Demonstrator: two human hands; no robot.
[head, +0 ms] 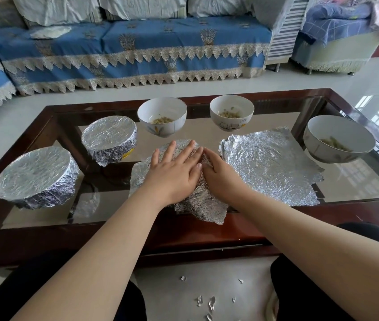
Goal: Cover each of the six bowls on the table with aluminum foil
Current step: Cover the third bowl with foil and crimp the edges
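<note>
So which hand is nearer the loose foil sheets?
Right. The right hand rests on the foil-draped bowl just left of the sheets; the left hand presses that bowl's top, farther left.

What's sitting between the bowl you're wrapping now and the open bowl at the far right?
In the head view, loose flat foil sheets lie on the glass between the bowl being wrapped and the open right bowl. Nothing else shows there.

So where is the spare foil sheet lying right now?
In the head view, the spare foil sheet lies flat on the glass table, right of both hands, between the bowl being wrapped and the rightmost open bowl.
</note>
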